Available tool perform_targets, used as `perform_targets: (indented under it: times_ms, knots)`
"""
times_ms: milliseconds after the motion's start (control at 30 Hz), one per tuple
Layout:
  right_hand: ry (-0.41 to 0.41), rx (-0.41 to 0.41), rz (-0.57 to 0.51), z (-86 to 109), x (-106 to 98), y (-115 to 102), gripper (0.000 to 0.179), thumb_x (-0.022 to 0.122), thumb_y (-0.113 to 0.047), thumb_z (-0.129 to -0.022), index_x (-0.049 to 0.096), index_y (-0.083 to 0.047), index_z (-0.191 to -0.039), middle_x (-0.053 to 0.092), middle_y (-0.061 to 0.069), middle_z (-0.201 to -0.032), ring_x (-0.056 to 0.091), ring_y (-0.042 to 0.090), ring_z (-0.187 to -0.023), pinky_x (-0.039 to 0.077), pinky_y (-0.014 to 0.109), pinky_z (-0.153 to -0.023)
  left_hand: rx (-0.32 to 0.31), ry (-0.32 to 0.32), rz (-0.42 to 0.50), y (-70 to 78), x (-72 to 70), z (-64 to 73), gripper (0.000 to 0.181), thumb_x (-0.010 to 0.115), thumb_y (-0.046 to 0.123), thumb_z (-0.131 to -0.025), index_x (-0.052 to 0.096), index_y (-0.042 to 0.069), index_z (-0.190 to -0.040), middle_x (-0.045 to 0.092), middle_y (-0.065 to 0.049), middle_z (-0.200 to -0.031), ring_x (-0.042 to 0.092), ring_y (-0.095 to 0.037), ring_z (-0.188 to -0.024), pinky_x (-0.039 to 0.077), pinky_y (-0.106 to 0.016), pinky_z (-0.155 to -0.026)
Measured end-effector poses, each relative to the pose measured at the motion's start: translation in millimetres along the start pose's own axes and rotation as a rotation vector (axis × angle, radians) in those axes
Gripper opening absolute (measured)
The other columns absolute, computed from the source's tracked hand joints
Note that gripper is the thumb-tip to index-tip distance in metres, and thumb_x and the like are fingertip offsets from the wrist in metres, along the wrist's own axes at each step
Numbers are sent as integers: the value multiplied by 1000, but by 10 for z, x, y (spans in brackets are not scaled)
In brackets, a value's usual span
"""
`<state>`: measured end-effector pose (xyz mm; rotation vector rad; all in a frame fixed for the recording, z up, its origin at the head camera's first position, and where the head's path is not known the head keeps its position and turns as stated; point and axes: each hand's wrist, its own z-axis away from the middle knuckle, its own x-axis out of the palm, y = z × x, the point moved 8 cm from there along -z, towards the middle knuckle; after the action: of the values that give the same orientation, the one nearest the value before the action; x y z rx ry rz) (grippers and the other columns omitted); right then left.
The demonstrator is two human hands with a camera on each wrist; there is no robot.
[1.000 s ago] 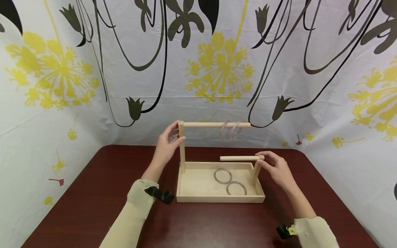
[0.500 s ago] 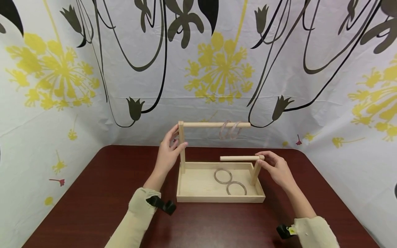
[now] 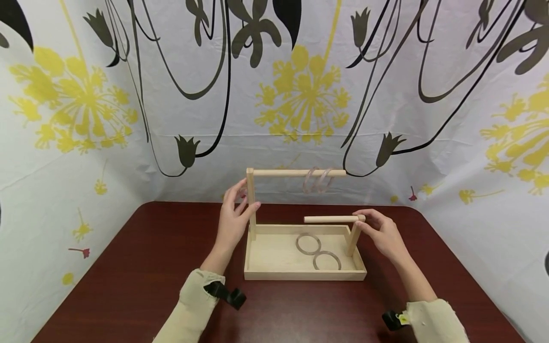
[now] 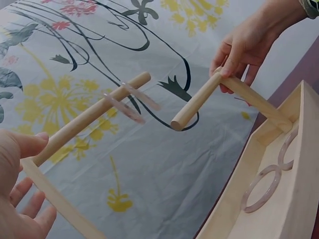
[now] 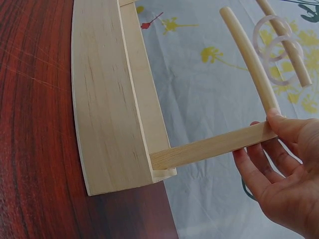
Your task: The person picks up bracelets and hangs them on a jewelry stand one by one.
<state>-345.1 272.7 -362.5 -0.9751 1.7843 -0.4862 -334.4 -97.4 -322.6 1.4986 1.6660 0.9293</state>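
Observation:
A pale wooden bangle stand has a tray base [image 3: 305,276], a tall post [image 3: 251,195] at left and a short post [image 3: 353,239] at right, each with a rod on top. Two translucent pinkish bangles [image 3: 310,181] hang on the tall post's rod [image 3: 279,173]. Two more bangles [image 3: 308,244] lie flat in the tray. My left hand [image 3: 232,221] is around the tall post, thumb in front and fingers behind, loosely spread [image 4: 22,184]. With thumb and fingers, my right hand [image 3: 383,236] grips the short post's top, where the lower rod [image 5: 249,55] joins.
The stand rests on a dark reddish-brown table [image 3: 274,309]. Behind it hangs a white cloth [image 3: 274,119] printed with yellow flowers and dark vines. Each wrist wears a black strap [image 3: 225,293] over a cream sleeve.
My left hand has slid down along the tall post from near its top. The right hand, the stand and the bangles have stayed put.

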Motion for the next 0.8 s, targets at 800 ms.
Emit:
perform_targets:
  times_ms: [800]
  knots:
    - [0,-13,-7,0,-4,-7,26,66,-15,-96,67,-7,-121,68,9,-110,60,-11,-91,48,11,-75,-109,-82,49,-406,352,154,58,69,4,-92,45,5,-145,40,-18,-147,44,-39,-136,35,-53,-116]
